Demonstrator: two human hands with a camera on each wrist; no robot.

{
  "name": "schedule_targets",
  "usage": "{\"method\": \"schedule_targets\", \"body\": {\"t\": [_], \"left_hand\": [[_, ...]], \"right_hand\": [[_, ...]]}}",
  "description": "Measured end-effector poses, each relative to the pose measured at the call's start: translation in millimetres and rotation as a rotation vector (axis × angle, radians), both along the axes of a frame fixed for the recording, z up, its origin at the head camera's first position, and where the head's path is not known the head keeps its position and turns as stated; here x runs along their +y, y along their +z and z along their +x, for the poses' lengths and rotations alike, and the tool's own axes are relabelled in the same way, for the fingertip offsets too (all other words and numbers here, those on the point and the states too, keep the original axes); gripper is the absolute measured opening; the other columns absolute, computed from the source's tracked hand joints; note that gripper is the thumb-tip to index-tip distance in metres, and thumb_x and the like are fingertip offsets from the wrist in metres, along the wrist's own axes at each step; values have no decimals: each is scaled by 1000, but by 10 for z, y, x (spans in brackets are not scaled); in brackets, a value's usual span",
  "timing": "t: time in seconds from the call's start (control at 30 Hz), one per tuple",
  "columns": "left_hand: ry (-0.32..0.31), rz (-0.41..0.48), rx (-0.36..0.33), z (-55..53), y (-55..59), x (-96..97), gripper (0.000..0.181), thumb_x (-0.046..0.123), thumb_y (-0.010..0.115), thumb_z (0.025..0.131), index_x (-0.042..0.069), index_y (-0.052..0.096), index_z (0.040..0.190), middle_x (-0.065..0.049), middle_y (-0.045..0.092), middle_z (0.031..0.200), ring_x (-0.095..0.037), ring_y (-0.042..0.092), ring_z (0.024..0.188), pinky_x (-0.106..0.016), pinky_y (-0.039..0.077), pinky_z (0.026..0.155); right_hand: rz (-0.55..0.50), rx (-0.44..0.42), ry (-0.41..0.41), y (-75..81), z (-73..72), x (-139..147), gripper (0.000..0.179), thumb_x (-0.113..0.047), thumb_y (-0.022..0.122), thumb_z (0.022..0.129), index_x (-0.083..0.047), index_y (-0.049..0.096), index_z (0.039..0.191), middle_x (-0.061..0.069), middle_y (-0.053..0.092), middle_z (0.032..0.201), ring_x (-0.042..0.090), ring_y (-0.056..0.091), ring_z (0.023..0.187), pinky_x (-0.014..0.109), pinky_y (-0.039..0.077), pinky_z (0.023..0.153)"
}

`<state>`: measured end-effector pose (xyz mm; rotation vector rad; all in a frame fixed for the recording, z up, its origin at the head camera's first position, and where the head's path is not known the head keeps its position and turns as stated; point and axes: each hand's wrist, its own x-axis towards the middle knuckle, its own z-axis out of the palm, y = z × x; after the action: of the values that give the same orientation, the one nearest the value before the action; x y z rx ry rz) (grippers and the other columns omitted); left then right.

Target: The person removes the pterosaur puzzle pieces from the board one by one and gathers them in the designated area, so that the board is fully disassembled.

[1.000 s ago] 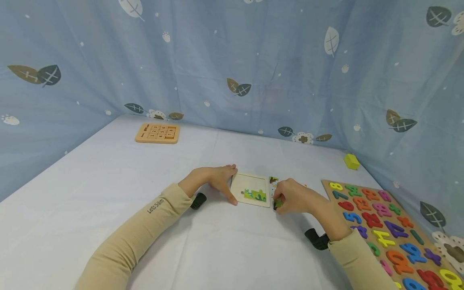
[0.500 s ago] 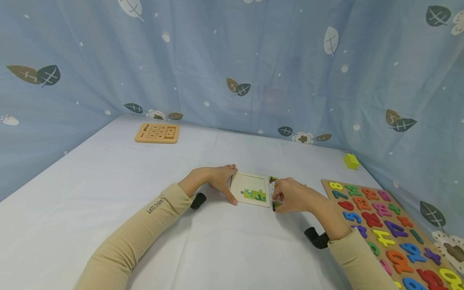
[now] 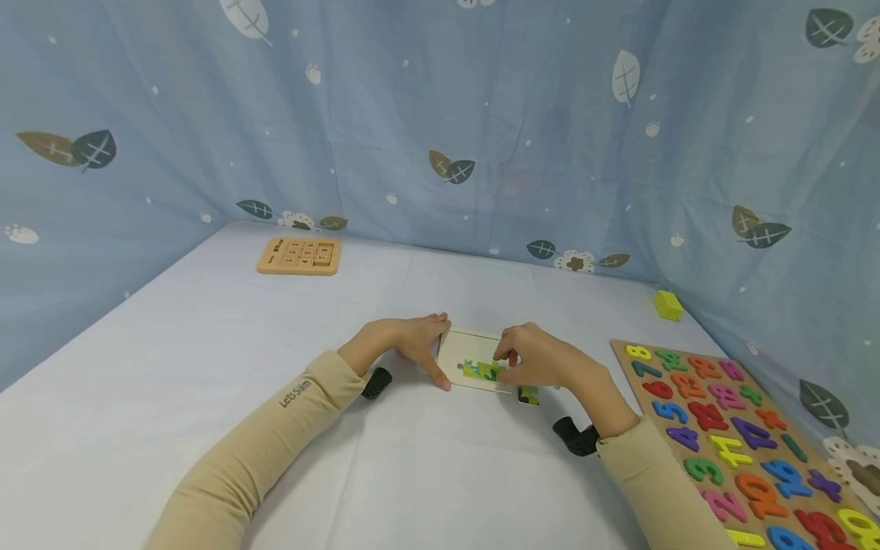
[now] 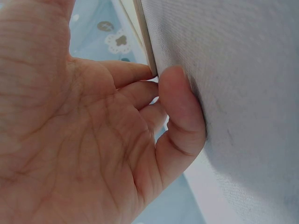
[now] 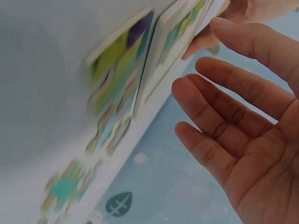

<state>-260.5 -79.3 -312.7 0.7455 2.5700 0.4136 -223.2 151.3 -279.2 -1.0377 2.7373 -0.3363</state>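
A shallow wooden puzzle tray (image 3: 457, 344) lies on the white tabletop, with a green jigsaw piece (image 3: 474, 370) in its lower part. My left hand (image 3: 418, 342) rests along the tray's left side, fingers by the far corner and thumb by the near one. In the left wrist view its fingertips meet the tray's edge. My right hand (image 3: 539, 357) is over the tray's right side; the right wrist view shows its fingers apart and holding nothing. Another jigsaw piece (image 3: 528, 396), green and dark, lies just right of the tray. More pieces, including a teal one (image 5: 65, 186), appear blurred.
At the right stands a board of coloured numbers (image 3: 729, 428), with a yellow block (image 3: 668, 305) behind it. A wooden number slide puzzle (image 3: 299, 256) lies at the back left. A blue leaf-printed curtain (image 3: 385, 114) hangs behind the table.
My right hand has left the piece beside the tray and moved left and slightly away over the tray's right side. That piece now shows uncovered. My left hand stays put.
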Motion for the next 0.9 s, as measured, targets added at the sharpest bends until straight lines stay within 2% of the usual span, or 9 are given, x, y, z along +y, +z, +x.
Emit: {"method": "schedule_targets", "body": {"t": [0.17,0.33,0.57,0.9], "left_hand": [[7,-3,4,-4,-9,12,118,52,80,72,1,13,154,-15,4,162,-26,3,151,-41,10,123],[5,-4,2,-16,-17,14,117,53,79,72,2,12,154,-15,3,162,-27,3,151,-43,11,122],[6,10,-7,-35,-53,24,118,52,80,72,2,12,154,-14,3,162,-27,3,151,-43,11,122],[10,-7,-2,-7,-17,27,118,52,79,73,1,11,154,-15,3,162,-27,4,151,-43,12,122]], "right_hand": [[-8,2,44,-18,-56,-132,24,-12,73,84,0,72,106,9,68,99,13,63,82,25,54,73],[-4,-6,55,-42,-100,-261,25,-9,73,83,1,71,106,10,68,100,13,63,81,25,55,73],[24,-74,3,-96,-92,-337,26,-11,77,81,2,72,102,7,66,93,10,56,74,22,51,69],[25,-50,13,-122,-95,-304,25,-9,73,84,3,72,106,5,63,91,9,51,72,20,47,65]]}}
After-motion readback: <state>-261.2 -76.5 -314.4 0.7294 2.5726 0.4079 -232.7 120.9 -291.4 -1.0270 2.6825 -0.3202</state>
